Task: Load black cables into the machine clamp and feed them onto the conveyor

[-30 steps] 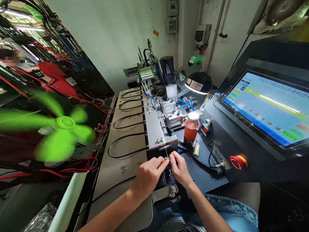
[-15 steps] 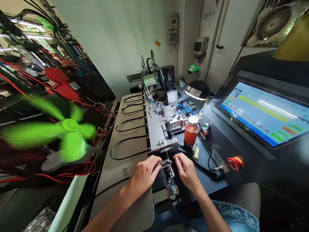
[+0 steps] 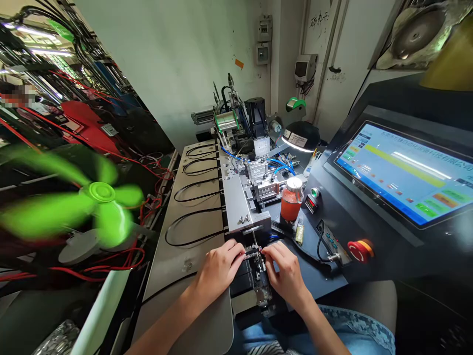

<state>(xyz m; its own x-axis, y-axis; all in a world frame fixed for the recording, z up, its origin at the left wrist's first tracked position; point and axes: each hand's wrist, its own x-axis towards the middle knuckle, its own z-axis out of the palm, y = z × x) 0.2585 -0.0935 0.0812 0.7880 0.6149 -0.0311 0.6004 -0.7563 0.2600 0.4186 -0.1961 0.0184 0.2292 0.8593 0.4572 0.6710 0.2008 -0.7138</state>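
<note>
My left hand (image 3: 221, 264) is closed at the left side of a small metal fixture (image 3: 259, 266), its thumb and fingers pinched on something too small to make out. On the fixture's right side, my right hand (image 3: 284, 266) has its fingertips pressed together at the fixture's top; what they hold is hidden. Just beyond both hands is the end of a long metal rail (image 3: 236, 202). Black cable loops (image 3: 195, 212) lie on the beige panel (image 3: 185, 256) to the left of the rail.
A jar of red liquid (image 3: 291, 201) and a small bottle (image 3: 299, 232) stand right of the rail. Further right are an emergency stop button (image 3: 359, 251) and a touchscreen (image 3: 402, 170). A green fan (image 3: 100, 193) spins at the left; a person (image 3: 18, 96) is far behind it.
My right hand has moved slightly left and in to the fixture, its fingertips now at the fixture. My left hand stays at about the same place. The view has shifted slightly.
</note>
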